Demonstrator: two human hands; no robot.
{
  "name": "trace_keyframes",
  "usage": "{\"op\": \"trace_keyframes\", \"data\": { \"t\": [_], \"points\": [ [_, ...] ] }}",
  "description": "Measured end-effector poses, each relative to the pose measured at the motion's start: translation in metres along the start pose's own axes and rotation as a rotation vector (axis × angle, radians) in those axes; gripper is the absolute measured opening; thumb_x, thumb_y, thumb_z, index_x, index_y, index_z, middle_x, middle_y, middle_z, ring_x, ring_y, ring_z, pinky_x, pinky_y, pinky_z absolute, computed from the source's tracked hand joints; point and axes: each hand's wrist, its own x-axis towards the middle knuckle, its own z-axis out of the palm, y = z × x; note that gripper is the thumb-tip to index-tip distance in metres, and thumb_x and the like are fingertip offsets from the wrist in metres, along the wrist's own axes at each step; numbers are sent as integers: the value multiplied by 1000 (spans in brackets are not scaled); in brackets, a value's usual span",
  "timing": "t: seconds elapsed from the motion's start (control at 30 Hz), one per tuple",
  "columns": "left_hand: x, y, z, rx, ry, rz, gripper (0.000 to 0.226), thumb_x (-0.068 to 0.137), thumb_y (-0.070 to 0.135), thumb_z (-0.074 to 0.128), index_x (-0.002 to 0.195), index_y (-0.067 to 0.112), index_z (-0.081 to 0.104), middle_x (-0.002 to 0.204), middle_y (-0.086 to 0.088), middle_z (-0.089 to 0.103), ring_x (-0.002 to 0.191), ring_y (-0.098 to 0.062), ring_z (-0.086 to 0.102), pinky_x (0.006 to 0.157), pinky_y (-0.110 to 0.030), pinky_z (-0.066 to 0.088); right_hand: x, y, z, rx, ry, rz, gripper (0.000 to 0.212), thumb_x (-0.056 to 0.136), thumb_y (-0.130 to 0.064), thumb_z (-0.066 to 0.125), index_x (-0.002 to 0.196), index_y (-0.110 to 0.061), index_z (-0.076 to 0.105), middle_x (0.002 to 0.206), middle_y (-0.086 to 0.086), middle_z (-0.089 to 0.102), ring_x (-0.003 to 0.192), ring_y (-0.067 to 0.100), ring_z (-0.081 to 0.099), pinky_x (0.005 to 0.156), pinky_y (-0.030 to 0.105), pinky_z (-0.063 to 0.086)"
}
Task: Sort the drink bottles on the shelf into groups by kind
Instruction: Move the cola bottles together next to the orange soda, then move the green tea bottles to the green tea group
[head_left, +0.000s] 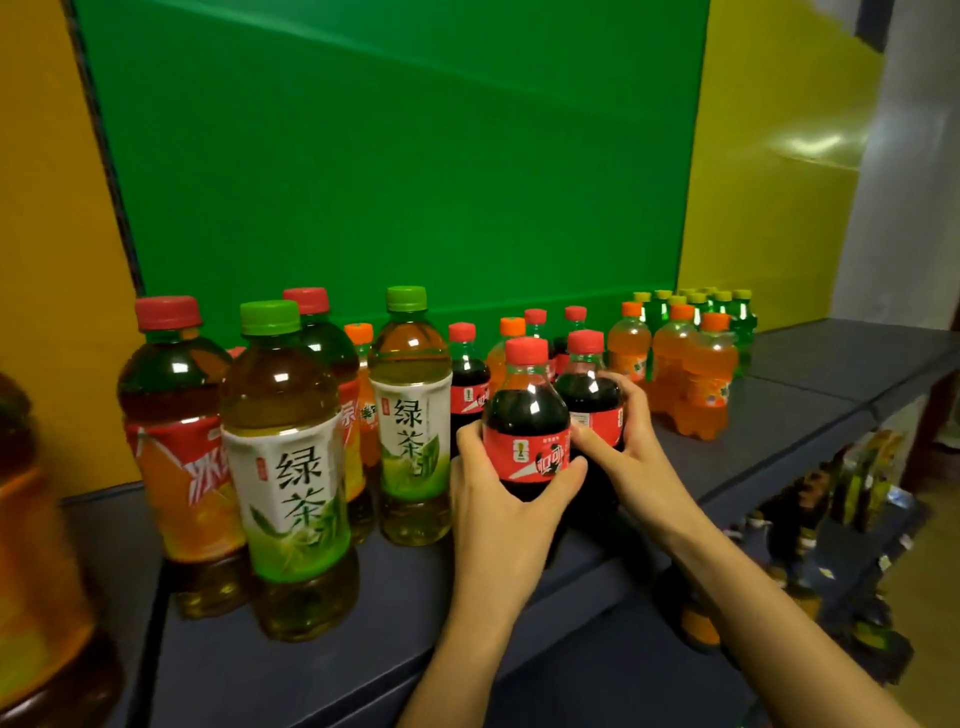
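- Head view: my left hand wraps around a small cola bottle at the front middle of the dark blue shelf. It has dark liquid, a red cap and a glossy red label.
- My right hand grasps a 2nd cola bottle just behind it.
- Tall clear-plastic green tea bottles stand to the left, bulbous orange soda bottles to the right.

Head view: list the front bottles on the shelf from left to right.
red-capped iced tea bottle, near green tea bottle, far green tea bottle, nearer cola bottle in the left hand, farther cola bottle in the right hand, orange soda bottles, green soda bottles.
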Motion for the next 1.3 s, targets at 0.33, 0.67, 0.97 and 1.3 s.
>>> {"op": "trace_keyframes", "data": {
  "t": [0.33,0.67,0.97,1.3],
  "points": [
    [13,-22,30,271,232,-1,71,65,37,79,124,27,42,118,7,56,110,-10,54,94,-37,49,49,45,-7,120,-220,6,55,84,-15,59,128,-30,30,104,-21,60,95,-10,61,79,10,49],
    [19,-23,42,640,365,38,85,71,54,62,138,16,25,132,3,39,126,-9,38,103,-20,35,63,59,-2,50,-244,16,54,86,-34,59,132,-35,31,138,-7,41,127,11,43,107,35,35],
    [-21,15,3,860,648,366,47,77,54,55,111,22,48,101,16,45,95,3,44,83,-7,37,48,0,-9,-38,21,-404,47,85,-29,52,130,-17,43,129,-5,42,120,3,40,101,8,29],
    [-17,23,-78,1001,876,85,92,65,48,75,132,3,31,126,-11,46,119,-23,43,95,-36,43,23,-45,88,-6,-231,-452,64,88,-16,56,142,-11,23,147,-1,24,135,2,19,105,-1,9]
  ]
}}
